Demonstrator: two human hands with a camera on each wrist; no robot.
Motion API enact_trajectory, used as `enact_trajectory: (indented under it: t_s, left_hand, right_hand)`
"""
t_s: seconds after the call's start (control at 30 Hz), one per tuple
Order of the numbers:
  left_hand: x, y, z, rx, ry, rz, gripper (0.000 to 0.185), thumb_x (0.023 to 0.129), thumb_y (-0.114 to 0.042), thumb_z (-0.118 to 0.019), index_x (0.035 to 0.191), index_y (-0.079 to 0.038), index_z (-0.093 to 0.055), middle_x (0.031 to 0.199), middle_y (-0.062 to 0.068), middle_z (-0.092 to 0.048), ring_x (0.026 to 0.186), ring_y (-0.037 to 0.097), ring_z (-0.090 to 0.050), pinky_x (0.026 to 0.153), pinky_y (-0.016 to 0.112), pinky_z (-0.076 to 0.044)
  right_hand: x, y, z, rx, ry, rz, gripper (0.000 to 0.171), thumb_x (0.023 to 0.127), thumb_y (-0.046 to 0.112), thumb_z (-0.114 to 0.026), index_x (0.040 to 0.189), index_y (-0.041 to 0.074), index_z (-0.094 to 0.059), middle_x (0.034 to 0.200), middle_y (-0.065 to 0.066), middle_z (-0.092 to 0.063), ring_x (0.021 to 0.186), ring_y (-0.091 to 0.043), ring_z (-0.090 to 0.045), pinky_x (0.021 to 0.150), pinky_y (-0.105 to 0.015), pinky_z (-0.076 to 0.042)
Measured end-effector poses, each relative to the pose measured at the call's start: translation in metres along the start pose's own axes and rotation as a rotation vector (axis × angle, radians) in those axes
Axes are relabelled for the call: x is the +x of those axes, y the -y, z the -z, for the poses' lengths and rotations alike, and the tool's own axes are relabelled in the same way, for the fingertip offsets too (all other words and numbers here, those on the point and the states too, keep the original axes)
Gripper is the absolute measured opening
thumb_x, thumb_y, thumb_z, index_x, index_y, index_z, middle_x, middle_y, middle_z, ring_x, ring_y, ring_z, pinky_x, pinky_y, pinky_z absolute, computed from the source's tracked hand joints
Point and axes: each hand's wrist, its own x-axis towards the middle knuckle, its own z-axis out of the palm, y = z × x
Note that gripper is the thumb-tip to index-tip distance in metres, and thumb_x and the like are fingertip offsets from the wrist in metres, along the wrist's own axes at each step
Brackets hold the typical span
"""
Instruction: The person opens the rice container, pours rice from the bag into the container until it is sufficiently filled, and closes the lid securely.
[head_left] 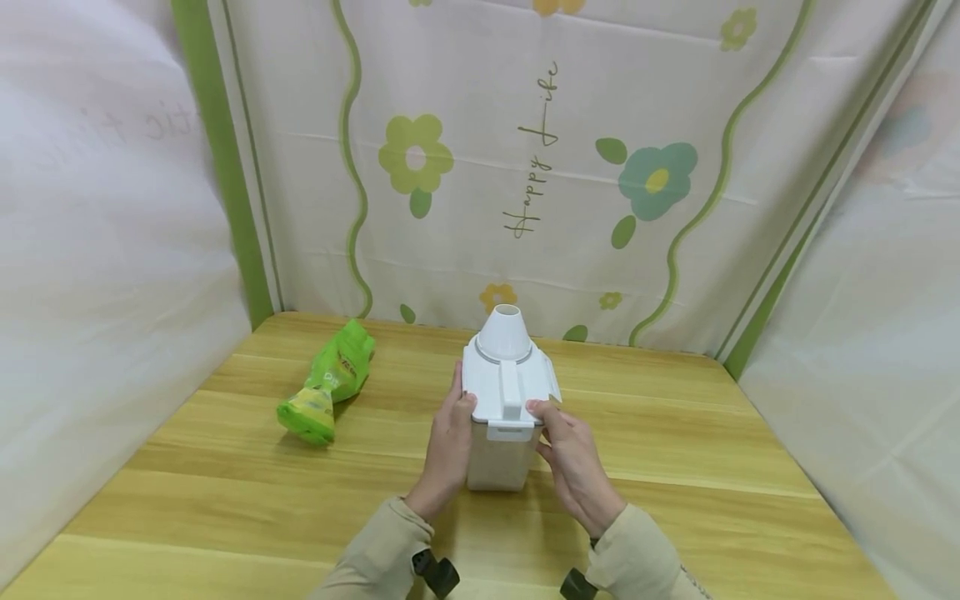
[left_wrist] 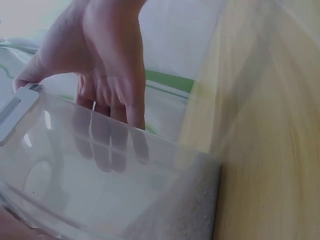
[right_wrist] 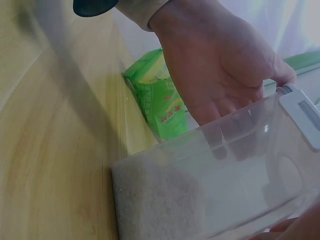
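A clear plastic storage container (head_left: 497,467) with a white lid (head_left: 487,387) stands upright on the table. On the lid are a raised bar handle and a white cone-shaped cap (head_left: 504,336). My left hand (head_left: 447,442) holds the container's left side, its thumb at the lid's front corner. From the right side my right hand (head_left: 576,467) grips it likewise, thumb on the lid edge. Through the clear wall in the left wrist view, the right hand's fingers (left_wrist: 102,145) lie nearly straight against the side. Pale grains (right_wrist: 155,200) fill the bottom, seen in the right wrist view.
A green plastic bag (head_left: 341,367), cinched near its front end, lies on the wooden table (head_left: 225,492) to the left of the container. Flowered white curtain (head_left: 465,242) hangs behind the table, and pale sheets enclose both sides.
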Motion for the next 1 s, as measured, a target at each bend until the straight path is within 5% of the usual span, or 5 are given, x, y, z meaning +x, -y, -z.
enact_trajectory:
  t_s: [0.5,1.0]
  left_hand:
    - [-0.0014,0.0024,0.0008,-0.020,0.003,0.017,0.058,0.105,-0.030,-0.029,0.157,-0.006,-0.014,0.161,0.003,-0.016,0.145,0.016,-0.015,0.117,0.039,-0.013]
    - [-0.0017,0.0008,-0.0004,-0.038,0.009,0.017,0.058,0.106,-0.028,-0.029,0.157,-0.008,-0.012,0.161,0.001,-0.015,0.145,0.015,-0.013,0.117,0.040,-0.011]
  right_hand:
    - [0.0022,0.0007,-0.0016,0.022,0.004,-0.014,0.039,0.088,0.023,-0.063,0.105,-0.013,-0.066,0.130,-0.016,-0.053,0.114,-0.024,-0.055,0.100,-0.041,-0.043]
    - [0.0024,-0.0020,-0.0025,0.043,-0.014,-0.005,0.037,0.087,0.022,-0.064,0.102,-0.012,-0.067,0.132,-0.017,-0.052,0.116,-0.025,-0.054,0.101,-0.043,-0.042]
